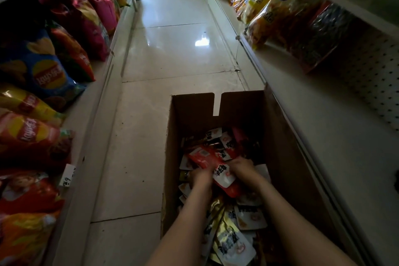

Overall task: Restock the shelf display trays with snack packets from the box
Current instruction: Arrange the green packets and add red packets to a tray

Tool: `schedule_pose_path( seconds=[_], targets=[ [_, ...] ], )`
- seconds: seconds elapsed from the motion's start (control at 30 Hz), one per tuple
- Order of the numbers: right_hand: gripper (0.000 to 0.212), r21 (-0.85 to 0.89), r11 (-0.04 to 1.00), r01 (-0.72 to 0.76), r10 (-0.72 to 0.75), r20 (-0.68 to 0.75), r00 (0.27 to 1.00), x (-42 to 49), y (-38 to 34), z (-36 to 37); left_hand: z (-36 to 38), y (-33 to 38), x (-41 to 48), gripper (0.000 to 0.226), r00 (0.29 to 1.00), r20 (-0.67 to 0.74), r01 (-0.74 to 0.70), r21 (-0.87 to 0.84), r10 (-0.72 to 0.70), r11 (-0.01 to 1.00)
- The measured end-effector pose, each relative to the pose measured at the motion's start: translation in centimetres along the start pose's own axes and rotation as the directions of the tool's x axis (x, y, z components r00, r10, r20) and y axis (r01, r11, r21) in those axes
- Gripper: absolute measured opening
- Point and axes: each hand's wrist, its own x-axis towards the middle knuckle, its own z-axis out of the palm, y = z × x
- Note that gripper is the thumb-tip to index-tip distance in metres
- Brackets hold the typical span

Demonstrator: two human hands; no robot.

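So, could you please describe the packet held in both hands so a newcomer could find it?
Find the open cardboard box on the aisle floor, beside the right-hand shelf. Midway inside, the left hand and right hand grip the red packet, white-ended; nearer neighbours are gold packets.

Inside the box (280,136), the fingertips of the left hand (200,176) and right hand (241,167) are buried among packets (235,244), so neither grip can be read. The box's near end runs off the bottom edge. Left of the box, the writing on a price tag (68,176) is blurred.
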Motion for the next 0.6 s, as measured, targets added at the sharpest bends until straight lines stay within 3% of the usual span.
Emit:
schedule_pose_path(
  seconds=[0.1,0.13,0.33,0.47,0.6],
  targets=[
    [0.053,-0.175,0.982,0.068,-0.118,-0.294,0.948,-0.2,0.5,0.7,0.1,-0.7,0.8,0.054,0.997,-0.040,-0.070,0.067,0.073,0.995],
    [0.058,-0.221,0.973,0.063,-0.136,-0.330,0.934,-0.4,0.6,0.8,0.1,-0.9,1.0,0.054,0.994,-0.052,-0.091,0.067,0.094,0.994],
    [0.067,-0.480,0.877,0.021,-0.067,-0.078,0.995,0.8,1.1,0.6,-0.5,0.4,-0.8,0.037,0.980,-0.133,-0.144,0.033,0.147,0.989],
    [0.068,-0.466,0.876,0.123,-0.178,-0.077,0.981,0.7,1.4,1.0,-0.7,0.6,-0.1,0.058,0.944,-0.317,-0.037,0.184,0.094,0.982],
    [0.093,-0.588,0.808,0.041,-0.230,-0.250,0.941,1.2,0.5,1.7,-0.3,-0.4,0.5,0.066,0.919,-0.375,-0.054,0.177,0.118,0.983]
  ],
)
